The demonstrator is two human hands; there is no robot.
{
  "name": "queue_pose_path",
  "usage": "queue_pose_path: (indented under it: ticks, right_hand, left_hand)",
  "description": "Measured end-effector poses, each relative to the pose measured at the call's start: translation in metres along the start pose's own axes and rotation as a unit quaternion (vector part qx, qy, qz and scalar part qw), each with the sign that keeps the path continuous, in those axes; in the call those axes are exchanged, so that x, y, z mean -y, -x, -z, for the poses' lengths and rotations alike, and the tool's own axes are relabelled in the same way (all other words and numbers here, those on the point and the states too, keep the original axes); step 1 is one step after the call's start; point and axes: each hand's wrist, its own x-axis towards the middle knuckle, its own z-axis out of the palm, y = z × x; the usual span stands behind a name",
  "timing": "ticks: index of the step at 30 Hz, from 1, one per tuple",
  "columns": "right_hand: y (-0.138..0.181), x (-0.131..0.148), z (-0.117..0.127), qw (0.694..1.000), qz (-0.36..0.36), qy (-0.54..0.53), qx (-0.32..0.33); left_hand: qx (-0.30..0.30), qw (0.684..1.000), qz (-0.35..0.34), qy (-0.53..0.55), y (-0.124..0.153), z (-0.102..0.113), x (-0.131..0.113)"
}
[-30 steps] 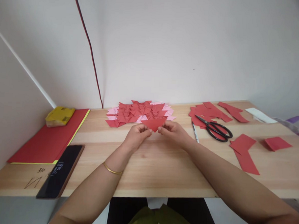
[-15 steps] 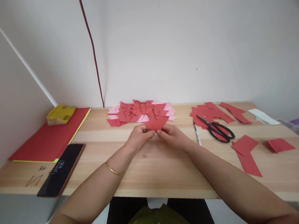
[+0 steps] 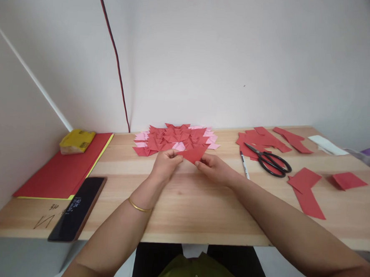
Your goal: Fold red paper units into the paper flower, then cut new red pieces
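Both my hands hold a folded red paper triangle (image 3: 193, 154) just above the wooden table (image 3: 200, 198). My left hand (image 3: 166, 165) pinches its left corner and my right hand (image 3: 214, 168) pinches its lower right edge, fingers closed on the paper. Right behind it lies a pile of folded red and pink paper pieces (image 3: 175, 138). A gold bangle is on my left wrist.
Black scissors (image 3: 269, 161) lie on red paper scraps (image 3: 263, 139) at the right, with a pen (image 3: 243, 164) beside them. More red pieces (image 3: 307, 192) lie further right. At the left are a red sheet stack (image 3: 64, 168), a yellow packet (image 3: 76, 141) and a phone (image 3: 79, 207).
My left hand has shifted up along the triangle's left corner, and the paper has tilted a little. The view has drifted slightly.
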Motion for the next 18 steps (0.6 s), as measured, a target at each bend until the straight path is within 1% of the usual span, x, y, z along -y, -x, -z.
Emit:
queue_pose_path:
  ticks: [3,5,6,7,8,11,12,14,17,18]
  right_hand:
    - [0.001,0.0,0.002,1.0,-0.004,0.001,-0.017]
    - [0.002,-0.001,0.004,0.999,-0.013,0.014,-0.04]
    - [0.002,-0.001,0.005,0.998,-0.02,0.024,-0.053]
    - [0.002,-0.003,0.006,0.997,-0.028,0.033,-0.065]
    - [0.002,-0.004,0.006,0.996,-0.032,0.04,-0.075]
    - [0.001,-0.008,0.003,0.995,-0.013,0.047,-0.087]
    - [0.001,-0.009,0.001,0.995,-0.002,0.047,-0.089]
    - [0.0,-0.01,-0.002,0.995,0.008,0.045,-0.083]
    - [0.0,-0.009,-0.002,0.997,0.006,0.035,-0.07]
    - [0.0,-0.009,-0.001,0.996,0.005,0.039,-0.079]
  left_hand:
    - [-0.049,0.999,-0.016,0.008,-0.01,0.016,-0.005]
    - [-0.084,0.996,-0.019,0.026,-0.015,0.025,-0.009]
    - [-0.093,0.995,-0.016,0.043,-0.016,0.027,-0.011]
    - [-0.089,0.994,-0.01,0.065,-0.016,0.028,-0.012]
    - [-0.066,0.994,0.004,0.092,-0.015,0.027,-0.014]
    - [0.064,0.985,0.055,0.151,-0.005,0.015,-0.013]
    - [0.091,0.98,0.063,0.162,-0.002,0.01,-0.011]
    - [0.103,0.977,0.062,0.179,0.003,0.002,-0.006]
    - [0.074,0.98,0.046,0.181,0.004,-0.003,0.001]
    - [0.063,0.984,0.033,0.166,0.004,-0.003,0.002]
